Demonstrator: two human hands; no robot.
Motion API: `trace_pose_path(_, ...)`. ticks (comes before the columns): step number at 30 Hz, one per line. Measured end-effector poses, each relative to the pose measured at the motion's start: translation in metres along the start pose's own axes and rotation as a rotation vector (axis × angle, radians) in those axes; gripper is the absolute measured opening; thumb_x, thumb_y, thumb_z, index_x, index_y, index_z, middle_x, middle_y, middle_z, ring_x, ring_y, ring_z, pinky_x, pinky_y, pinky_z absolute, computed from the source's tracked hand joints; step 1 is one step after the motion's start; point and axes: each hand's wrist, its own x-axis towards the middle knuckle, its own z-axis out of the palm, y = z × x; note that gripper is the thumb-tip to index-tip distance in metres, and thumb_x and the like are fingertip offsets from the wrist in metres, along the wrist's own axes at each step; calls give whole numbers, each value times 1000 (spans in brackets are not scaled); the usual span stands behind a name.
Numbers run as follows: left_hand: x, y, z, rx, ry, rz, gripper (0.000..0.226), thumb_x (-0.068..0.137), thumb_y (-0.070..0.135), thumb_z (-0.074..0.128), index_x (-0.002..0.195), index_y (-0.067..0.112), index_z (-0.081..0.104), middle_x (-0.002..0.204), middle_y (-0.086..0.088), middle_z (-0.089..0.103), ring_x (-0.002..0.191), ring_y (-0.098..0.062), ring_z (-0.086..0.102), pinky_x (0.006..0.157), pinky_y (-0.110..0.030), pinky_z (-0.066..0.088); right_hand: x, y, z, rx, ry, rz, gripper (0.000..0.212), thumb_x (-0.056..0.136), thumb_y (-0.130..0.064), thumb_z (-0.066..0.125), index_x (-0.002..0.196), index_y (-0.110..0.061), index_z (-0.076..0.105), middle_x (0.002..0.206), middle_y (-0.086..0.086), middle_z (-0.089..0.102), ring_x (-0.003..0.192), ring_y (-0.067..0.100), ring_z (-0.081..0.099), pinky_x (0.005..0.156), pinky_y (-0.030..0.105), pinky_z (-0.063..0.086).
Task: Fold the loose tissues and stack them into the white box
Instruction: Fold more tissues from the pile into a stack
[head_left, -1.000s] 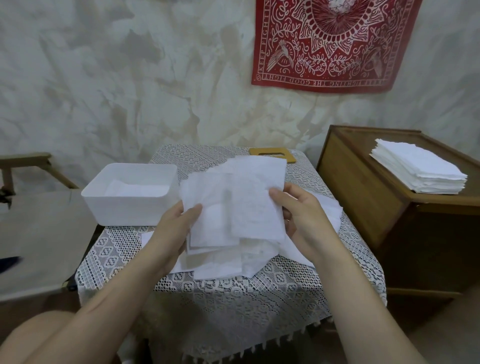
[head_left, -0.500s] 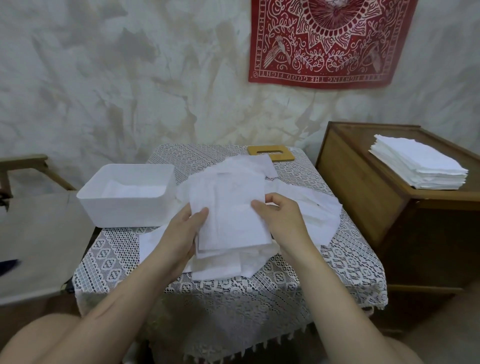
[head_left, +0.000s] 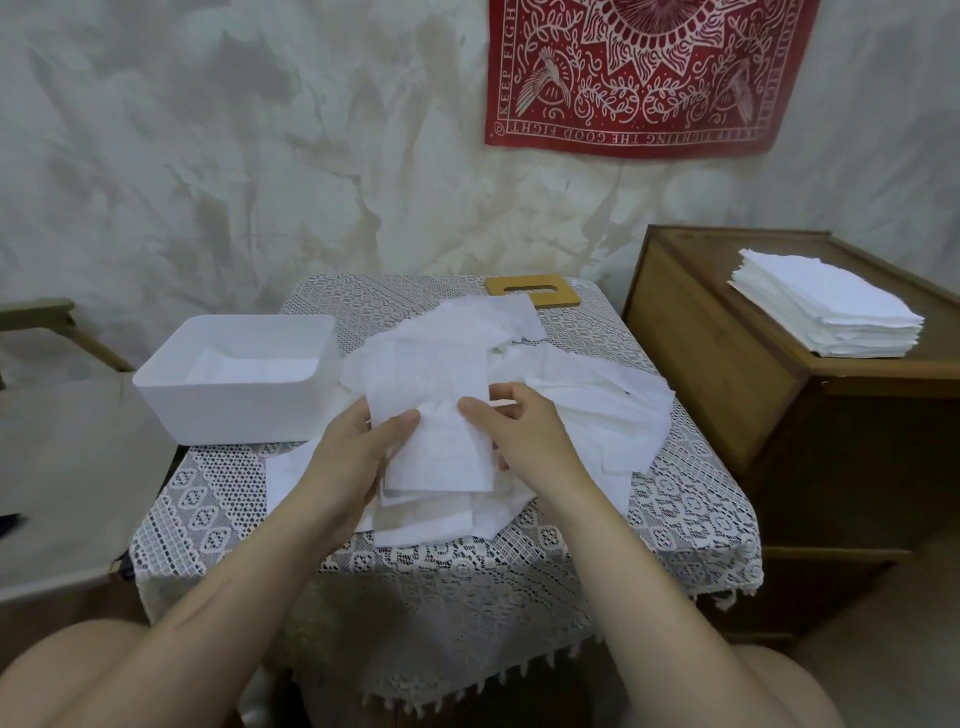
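A narrow folded white tissue (head_left: 439, 441) is held upright over the table between both hands. My left hand (head_left: 353, 457) pinches its left edge with the thumb on the front. My right hand (head_left: 524, 441) pinches its right edge the same way. Under and behind it lies a heap of loose white tissues (head_left: 582, 410) spread across the lace-covered table (head_left: 675, 514). The white box (head_left: 239, 379) stands at the table's left edge, open, with folded tissue lying flat inside it.
A wooden lid with a slot (head_left: 532, 291) lies at the table's far edge. A wooden cabinet (head_left: 727, 374) on the right carries a neat stack of tissues (head_left: 826, 309). A chair (head_left: 62, 452) stands left of the table. My knees show at the bottom.
My hands have drawn closer together and lower. The tissue between them has gone from a wide sheet to a narrow folded strip.
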Motion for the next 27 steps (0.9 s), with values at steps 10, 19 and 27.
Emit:
trace_pose_path(10, 9, -10, -7, 96, 81, -28, 19, 99, 7, 65, 114, 16, 70, 111, -7, 79, 106, -29, 74, 91, -46, 59, -2, 7, -17, 18, -10, -31, 7, 94, -14, 70, 89, -10, 72, 62, -7, 66, 47, 6, 47, 46, 13, 37)
trace_pose_path(19, 12, -9, -9, 58, 58, -56, 19, 99, 8, 65, 115, 17, 70, 114, -6, 78, 109, -28, 73, 100, -51, 56, -20, 34, -73, -537, 110, -8, 10, 89, -36, 73, 98, -30, 72, 92, -10, 68, 90, 14, 64, 75, 31, 46)
trace_pose_path(27, 12, -5, -4, 50, 59, -54, 24, 100, 7, 63, 123, 11, 67, 116, -8, 77, 105, -27, 74, 89, -42, 59, -36, 41, -82, -786, 27, -60, 43, 89, -48, 70, 128, -31, 62, 114, -9, 54, 99, 10, 53, 81, 31, 38)
